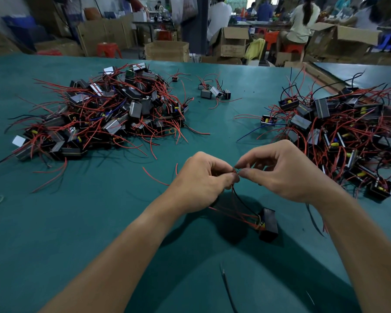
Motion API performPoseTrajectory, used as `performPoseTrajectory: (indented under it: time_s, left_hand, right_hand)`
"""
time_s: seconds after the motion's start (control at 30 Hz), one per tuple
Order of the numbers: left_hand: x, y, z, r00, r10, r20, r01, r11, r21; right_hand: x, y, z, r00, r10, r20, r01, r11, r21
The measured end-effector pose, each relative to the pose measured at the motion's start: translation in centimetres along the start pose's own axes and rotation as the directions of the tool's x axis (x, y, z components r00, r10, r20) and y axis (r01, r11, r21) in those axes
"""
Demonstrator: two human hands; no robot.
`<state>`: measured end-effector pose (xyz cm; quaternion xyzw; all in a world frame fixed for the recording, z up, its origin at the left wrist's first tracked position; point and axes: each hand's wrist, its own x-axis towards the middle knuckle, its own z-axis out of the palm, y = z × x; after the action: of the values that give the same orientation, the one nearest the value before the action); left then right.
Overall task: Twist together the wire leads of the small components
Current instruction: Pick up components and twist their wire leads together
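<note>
Bare forearms enter from bottom edge. Teal matte table (54, 222) bears two tangled heaps of boxy black components with thin red leads: left heap (104, 111), right heap (343, 136). Open cardboard cartons (231, 41) behind; contents unseen. Left hand (199, 184), fingers curled, and right hand (287, 175), thumb and forefinger pinching, grip wire leads (246, 216) of black rectangular component (268, 224) resting on table below hands.
</note>
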<state>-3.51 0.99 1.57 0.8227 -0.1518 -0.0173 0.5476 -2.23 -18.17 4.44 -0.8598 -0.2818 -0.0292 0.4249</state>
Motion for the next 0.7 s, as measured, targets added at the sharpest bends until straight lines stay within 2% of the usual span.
performPoseTrajectory:
  time_s: [0.1, 0.17, 0.23, 0.3, 0.33, 0.4, 0.5, 0.6, 0.7]
  left_hand:
    - [-0.1, -0.1, 0.1, 0.994, 0.072, -0.079, -0.062, 0.990, 0.127]
    - [-0.3, -0.1, 0.3, 0.966, 0.229, -0.120, -0.183, 0.935, 0.305]
    - [-0.4, -0.1, 0.5, 0.912, 0.395, -0.114, -0.301, 0.830, 0.471]
    - [-0.4, -0.1, 0.5, 0.866, 0.490, -0.102, -0.354, 0.744, 0.566]
    - [-0.3, -0.1, 0.4, 0.856, 0.506, -0.103, -0.360, 0.728, 0.584]
    - [-0.2, -0.3, 0.4, 0.878, 0.460, -0.133, -0.328, 0.780, 0.533]
    - [0.1, -0.1, 0.2, 0.961, 0.199, -0.190, -0.160, 0.966, 0.201]
    - [0.3, 0.4, 0.0, 0.991, 0.017, -0.136, -0.021, 0.999, -0.030]
    - [0.2, 0.8, -0.1, 0.996, -0.053, -0.073, 0.044, 0.992, -0.114]
  right_hand:
    - [0.1, -0.3, 0.0, 0.999, 0.033, -0.007, -0.033, 0.997, -0.070]
    - [0.1, -0.4, 0.3, 0.993, 0.112, 0.024, -0.109, 0.990, -0.094]
    - [0.4, -0.6, 0.8, 0.951, 0.302, 0.062, -0.305, 0.951, 0.051]
    - [0.6, -0.8, 1.5, 0.851, 0.501, 0.155, -0.525, 0.808, 0.268]
    - [0.7, -0.9, 1.8, 0.819, 0.542, 0.190, -0.573, 0.751, 0.327]
    - [0.7, -0.8, 1.7, 0.827, 0.525, 0.198, -0.560, 0.743, 0.367]
    - [0.4, -0.6, 0.7, 0.921, 0.373, 0.113, -0.387, 0.841, 0.377]
    - [0.3, -0.2, -0.3, 0.979, 0.205, 0.007, -0.194, 0.917, 0.349]
    - [0.3, 0.0, 0.1, 0.993, 0.113, -0.023, -0.103, 0.958, 0.267]
